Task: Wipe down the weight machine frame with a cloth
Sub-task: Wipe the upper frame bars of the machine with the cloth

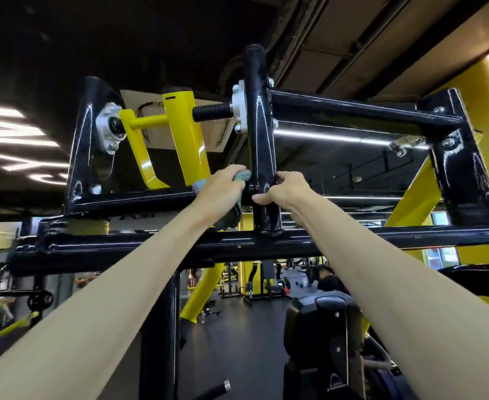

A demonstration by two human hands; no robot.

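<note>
Head view looks up at the top of the black frame [353, 109], both bare arms reaching overhead. The left hand [220, 194] grips a grey-blue cloth [242, 176], its fingers curled round the bunched fabric and pressing it against the left side of the post [259, 125], low down near where the post meets the rear rail. A loose end of the cloth hangs below the palm. The right hand [282, 192] grips the same post from the right, level with the left hand, fingers wrapped behind it and thumb across its front. The post stands on the crossbar [150, 246] that runs the width of the picture, just below both wrists. Left of the post, two yellow arms [189, 140] hang from a shaft; a black threaded rod [211, 112] joins them to a silver plate [239, 108] bolted on the post. A second silver plate [109, 127] sits on the frame's left upright. Below right stands a black pad [324, 321].
</note>
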